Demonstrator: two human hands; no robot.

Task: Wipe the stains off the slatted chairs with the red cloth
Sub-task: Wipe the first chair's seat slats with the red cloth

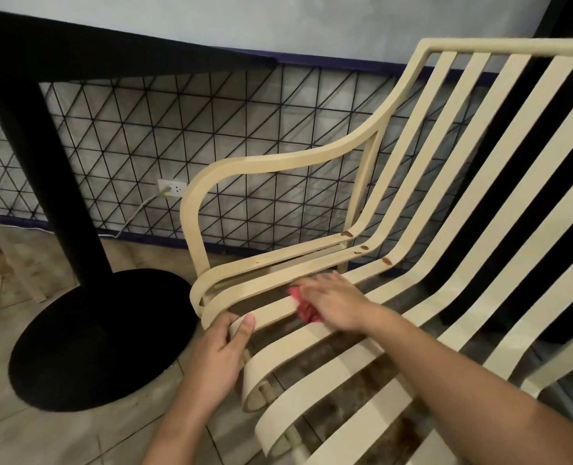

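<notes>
Cream slatted chair (pixel 312 374), curved slats: left hand (pixel 218 350) grips a slat end, right hand (pixel 332 303) presses crumpled red cloth (pixel 307 310) flat-fingered.

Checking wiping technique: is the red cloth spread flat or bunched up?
Bunched: the red cloth shows crumpled folds under the right hand on a slat.

Person, two limbs in sight. The left hand (pixel 216 357) and right hand (pixel 337 305) are bare. Both forearms are bare for their whole visible length, the right seen to a greater length than the left. The left thumbnail is cut short and rounded.
</notes>
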